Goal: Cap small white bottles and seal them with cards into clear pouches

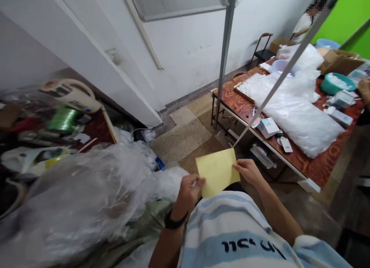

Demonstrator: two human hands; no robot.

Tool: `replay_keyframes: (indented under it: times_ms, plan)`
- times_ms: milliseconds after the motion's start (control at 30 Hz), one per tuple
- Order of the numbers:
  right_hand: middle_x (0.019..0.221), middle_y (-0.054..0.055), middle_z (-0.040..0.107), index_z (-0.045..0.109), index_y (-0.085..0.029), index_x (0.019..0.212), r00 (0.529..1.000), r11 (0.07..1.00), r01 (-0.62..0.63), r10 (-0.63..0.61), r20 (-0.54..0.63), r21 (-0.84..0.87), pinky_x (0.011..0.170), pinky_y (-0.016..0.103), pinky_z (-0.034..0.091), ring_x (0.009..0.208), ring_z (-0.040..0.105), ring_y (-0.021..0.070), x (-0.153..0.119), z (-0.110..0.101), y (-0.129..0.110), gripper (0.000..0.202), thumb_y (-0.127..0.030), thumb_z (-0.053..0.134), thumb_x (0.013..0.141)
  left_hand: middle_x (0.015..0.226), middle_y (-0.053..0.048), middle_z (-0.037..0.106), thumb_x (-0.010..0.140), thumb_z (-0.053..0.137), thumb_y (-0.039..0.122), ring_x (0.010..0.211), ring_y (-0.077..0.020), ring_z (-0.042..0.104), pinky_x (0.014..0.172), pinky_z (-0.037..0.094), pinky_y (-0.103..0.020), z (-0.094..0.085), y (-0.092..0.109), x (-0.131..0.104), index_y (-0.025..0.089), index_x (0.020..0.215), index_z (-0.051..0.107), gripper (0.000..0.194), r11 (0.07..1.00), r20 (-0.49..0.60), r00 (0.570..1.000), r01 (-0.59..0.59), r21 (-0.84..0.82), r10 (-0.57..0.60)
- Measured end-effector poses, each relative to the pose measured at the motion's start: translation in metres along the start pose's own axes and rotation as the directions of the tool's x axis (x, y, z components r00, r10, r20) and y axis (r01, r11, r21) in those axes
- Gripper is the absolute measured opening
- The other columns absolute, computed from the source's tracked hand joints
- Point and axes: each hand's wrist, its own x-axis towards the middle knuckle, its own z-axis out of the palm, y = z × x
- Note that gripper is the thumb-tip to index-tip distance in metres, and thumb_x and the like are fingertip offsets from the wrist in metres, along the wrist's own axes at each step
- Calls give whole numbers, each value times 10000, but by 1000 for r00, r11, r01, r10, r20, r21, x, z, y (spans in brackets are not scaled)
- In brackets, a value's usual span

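A plain yellow sheet of paper [219, 171] is stretched between my two hands, just in front of my striped shirt. Its left edge is pinched by my left hand [190, 189], which has a dark band on the wrist. On the opposite edge, my right hand [249, 171] grips the sheet between thumb and fingers. The paper looks flat and slightly tilted, and its underside is hidden from me.
Clear plastic bags [86, 198] heap up on my left, beside a desk with a beige kettle-like appliance [72, 94] and green ribbon roll [63, 119]. At right, a wooden table [323, 171] bears a large plastic bag [300, 114] and small boxes. A metal pole [225, 56] stands ahead. Someone [303, 23] is at the far right.
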Motion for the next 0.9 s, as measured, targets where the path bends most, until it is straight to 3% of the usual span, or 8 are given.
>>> replay_keyframes:
  times_ms: [200,333,400,500,600,667,767,900]
  plan:
    - [539,-30,345,366,-198,523,986,996,47,-59,159,76,522,263,225,547,302,96,93,1,-35,453,-468,523,851,536,-9,510,778,528,533,549,-132,428,524,336,-252,-29,1,85,183,549,502,419,992,-242,970,68,108,-40]
    - [502,-44,282,328,-204,495,988,1000,-12,11,157,5,520,272,182,524,270,89,194,12,-28,435,-455,538,782,551,8,497,859,494,467,545,-124,424,545,330,-254,-46,13,149,188,572,485,400,994,-113,993,-19,105,31]
    - [515,-41,303,352,-201,501,979,999,-29,21,201,36,522,268,186,536,282,91,243,19,-32,417,-461,532,772,532,17,467,849,502,451,538,-121,412,543,301,-255,-61,22,191,193,555,460,393,986,-145,988,-24,167,49]
    - [558,-33,336,402,-192,545,948,987,-27,-26,317,161,525,253,211,569,296,95,308,29,-59,404,-489,516,793,465,29,365,752,521,435,511,-116,347,533,224,-266,-94,29,265,208,479,383,381,969,-375,926,126,214,-37]
    - [580,-27,354,451,-178,570,902,985,20,-92,423,172,533,249,230,586,306,99,371,39,-98,409,-510,516,800,457,34,329,711,503,433,511,-112,325,534,211,-262,-134,31,320,213,460,347,369,971,-470,875,197,132,-113]
    - [569,-25,346,455,-176,555,900,993,59,-97,424,103,527,253,220,581,304,100,417,47,-120,414,-512,513,790,509,20,421,724,489,480,544,-126,400,540,283,-251,-155,35,338,199,520,428,353,982,-449,878,190,12,-165]
    - [534,-27,313,412,-184,509,909,994,107,-92,407,-15,513,258,190,561,299,99,482,62,-143,424,-506,523,762,640,-16,561,753,503,544,633,-160,514,586,395,-259,-179,44,357,167,665,557,391,963,-292,933,147,-226,-211]
    - [563,-23,369,468,-170,553,892,998,13,-36,451,54,528,245,224,573,325,99,547,88,-169,415,-516,525,775,521,5,447,746,504,555,556,-132,427,530,324,-249,-233,37,422,190,518,449,434,990,-418,898,142,-16,-135]
